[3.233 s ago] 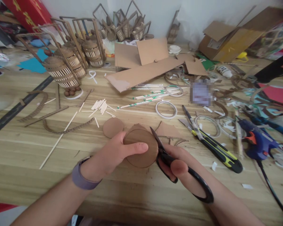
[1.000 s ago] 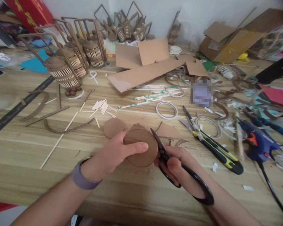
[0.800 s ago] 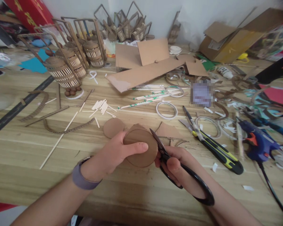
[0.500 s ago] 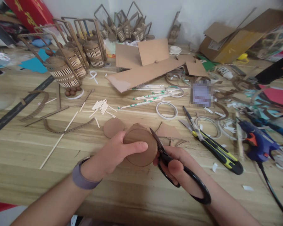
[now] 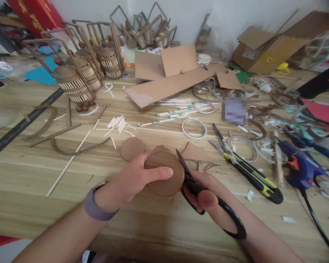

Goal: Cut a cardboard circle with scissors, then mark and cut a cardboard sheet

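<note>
A round piece of brown cardboard is gripped in my left hand, thumb flat across its face and the other fingers hidden beneath. A rough untrimmed bit of cardboard sticks out past its far edge. My right hand holds black-handled scissors, thumb through one loop, with the blades against the right edge of the round piece. Just beyond my left hand lies another cardboard disc. Cardboard offcuts lie beyond the blades.
Right of my hands are a yellow-black utility knife, tape rolls and a blue glue gun. Short sticks and corrugated strips lie to the left. Small lantern-like baskets and cardboard sheets stand behind.
The scissors' handles have closed slightly along the disc's right edge. The disc and both hands have shifted a little to the right.
</note>
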Demonstrator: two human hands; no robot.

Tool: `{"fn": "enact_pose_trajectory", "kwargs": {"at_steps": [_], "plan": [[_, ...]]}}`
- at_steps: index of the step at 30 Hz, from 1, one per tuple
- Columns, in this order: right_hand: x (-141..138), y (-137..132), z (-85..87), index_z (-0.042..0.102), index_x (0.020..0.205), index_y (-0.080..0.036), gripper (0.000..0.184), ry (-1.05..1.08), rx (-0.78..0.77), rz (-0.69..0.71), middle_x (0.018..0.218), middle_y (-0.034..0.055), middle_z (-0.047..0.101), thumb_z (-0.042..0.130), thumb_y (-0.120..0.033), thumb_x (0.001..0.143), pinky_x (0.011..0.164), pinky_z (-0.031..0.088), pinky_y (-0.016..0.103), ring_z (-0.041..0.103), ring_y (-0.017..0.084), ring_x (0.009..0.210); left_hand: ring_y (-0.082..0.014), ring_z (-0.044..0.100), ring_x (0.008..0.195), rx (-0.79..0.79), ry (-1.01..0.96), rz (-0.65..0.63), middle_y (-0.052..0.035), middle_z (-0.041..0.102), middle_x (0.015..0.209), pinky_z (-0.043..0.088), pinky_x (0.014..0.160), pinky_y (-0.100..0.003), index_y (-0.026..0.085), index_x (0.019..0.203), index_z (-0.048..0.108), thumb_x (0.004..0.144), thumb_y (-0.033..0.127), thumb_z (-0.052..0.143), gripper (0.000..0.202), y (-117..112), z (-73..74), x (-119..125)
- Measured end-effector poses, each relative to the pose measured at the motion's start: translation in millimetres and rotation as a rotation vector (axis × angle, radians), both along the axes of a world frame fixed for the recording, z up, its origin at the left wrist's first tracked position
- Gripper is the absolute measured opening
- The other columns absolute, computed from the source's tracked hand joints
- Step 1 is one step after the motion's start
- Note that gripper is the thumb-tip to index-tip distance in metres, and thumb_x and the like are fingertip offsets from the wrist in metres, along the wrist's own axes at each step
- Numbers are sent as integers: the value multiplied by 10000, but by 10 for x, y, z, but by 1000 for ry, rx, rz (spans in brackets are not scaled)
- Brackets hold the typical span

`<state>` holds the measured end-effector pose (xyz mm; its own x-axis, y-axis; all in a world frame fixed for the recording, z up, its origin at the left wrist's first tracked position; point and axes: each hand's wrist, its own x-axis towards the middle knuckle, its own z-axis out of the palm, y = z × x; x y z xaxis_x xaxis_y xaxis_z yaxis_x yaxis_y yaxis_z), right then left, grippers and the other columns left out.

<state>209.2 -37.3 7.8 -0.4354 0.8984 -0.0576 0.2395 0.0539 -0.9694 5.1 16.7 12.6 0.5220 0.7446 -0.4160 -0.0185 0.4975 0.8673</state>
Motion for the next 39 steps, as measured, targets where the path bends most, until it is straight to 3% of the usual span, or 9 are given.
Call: {"fn": "enact_pose_trajectory", "kwargs": {"at_steps": [8, 15, 27, 39], "plan": [[6, -15, 6, 467, 683, -223, 738, -21, -18, -1, 518, -49, 420, 270, -929, 771, 468, 329, 248, 392, 118, 501, -258, 712, 1041, 6, 33, 11, 11, 807, 982, 550, 900, -332, 225, 971, 758, 705, 371, 865, 322, 15, -5, 10], [18, -49, -18, 534, 759, -192, 727, 3, -73, -25, 523, -68, 412, 333, -889, 816, 417, 252, 227, 330, 81, 449, -235, 713, 1041, 27, 51, -3, 41, 806, 993, 551, 900, -312, 251, 987, 758, 736, 321, 836, 272, -7, 22, -1], [-2, -32, 2, 488, 699, -206, 704, 9, -99, -73, 531, -63, 363, 388, -895, 802, 444, 223, 241, 314, 95, 488, -275, 709, 1046, 17, 97, -8, 0, 804, 1010, 548, 910, -354, 225, 1002, 748, 707, 374, 852, 346, 4, 40, -1], [31, -23, 7, 468, 689, -203, 720, -76, -38, -55, 574, -56, 364, 334, -900, 809, 440, 218, 240, 302, 90, 496, -285, 703, 1074, -1, 73, -1, -6, 803, 1031, 545, 939, -371, 221, 1032, 750, 706, 381, 859, 379, 5, 32, 7]]}}
